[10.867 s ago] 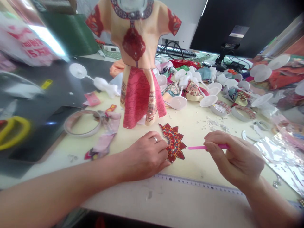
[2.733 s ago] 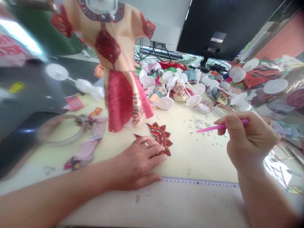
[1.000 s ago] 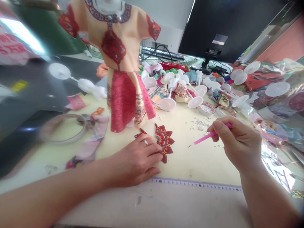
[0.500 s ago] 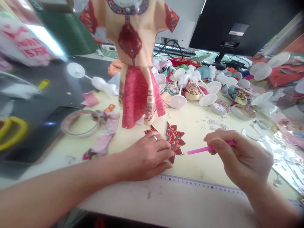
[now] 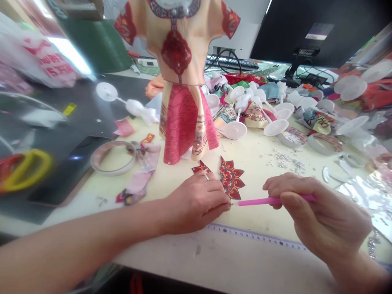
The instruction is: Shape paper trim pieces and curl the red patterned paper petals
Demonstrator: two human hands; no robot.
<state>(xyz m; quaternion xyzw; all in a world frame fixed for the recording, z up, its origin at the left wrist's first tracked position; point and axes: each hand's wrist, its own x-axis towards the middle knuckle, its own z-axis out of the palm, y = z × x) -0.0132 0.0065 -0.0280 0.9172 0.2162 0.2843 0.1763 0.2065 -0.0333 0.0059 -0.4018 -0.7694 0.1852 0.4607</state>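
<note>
Red floral paper cutout (image 5: pixel 232 181) half-hidden under left hand (image 5: pixel 197 202).

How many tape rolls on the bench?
3. One tape roll lies left of the dress figure; two more sit right of the white plastic stands. Others may be hidden in the clutter.

Ruler (image 5: pixel 254 235) just below left-hand fingertips (image 5: pixel 226 205): black tick marks, tiny printed numerals, values too blurred to read. Plastic bag (image 5: pixel 50 61) well left of fingers: red Chinese characters, "15" legible, rest blurred. Grey label (image 5: pixel 317 33) on monitor (image 5: pixel 337 24), well beyond fingers: unreadable.
</note>
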